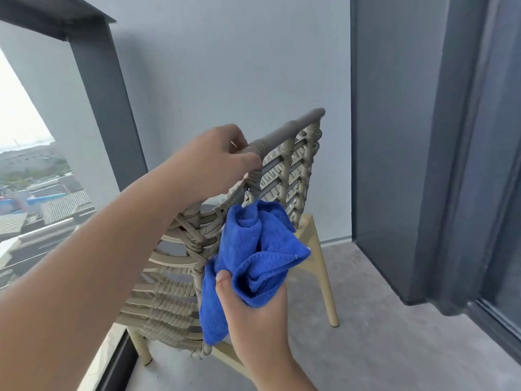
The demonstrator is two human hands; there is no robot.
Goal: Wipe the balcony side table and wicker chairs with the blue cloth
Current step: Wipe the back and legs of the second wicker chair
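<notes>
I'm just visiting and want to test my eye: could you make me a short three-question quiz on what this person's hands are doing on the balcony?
1. True or false: the left hand grips the top rail of the wicker chair.
2. What does the right hand hold? A) a sponge B) the blue cloth C) a brush
3. Fill in: the cloth is bunched against the chair's woven ____.

Key
1. True; its fingers curl round the rail.
2. B; thumb and fingers pinch the bunched cloth.
3. Back; the cloth touches the wicker below the left hand.
</notes>
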